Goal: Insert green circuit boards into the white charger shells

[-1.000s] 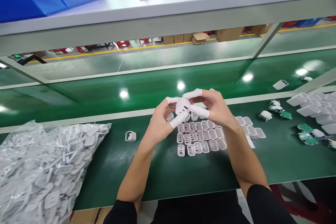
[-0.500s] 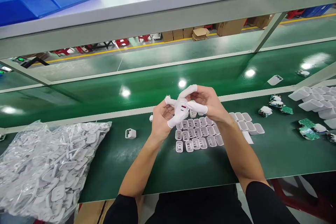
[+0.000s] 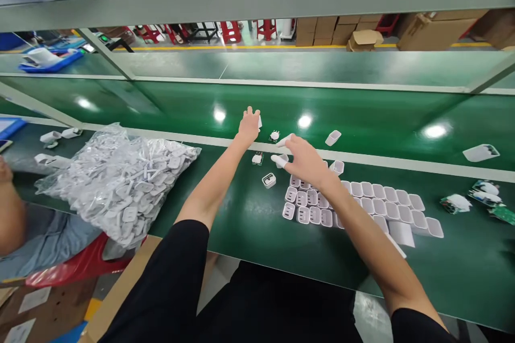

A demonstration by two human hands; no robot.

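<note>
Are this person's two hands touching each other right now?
No, the left hand is out over the green strip, visibly apart from the right hand.

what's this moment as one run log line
left hand: over green belt, grip unclear | right hand: fingers parted, near white cups | plastic bag: on table

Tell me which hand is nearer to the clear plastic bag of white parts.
Left. The left hand is to the right of the bag and farther forward; the right hand is farther right still, near the rows of white housings.
</note>
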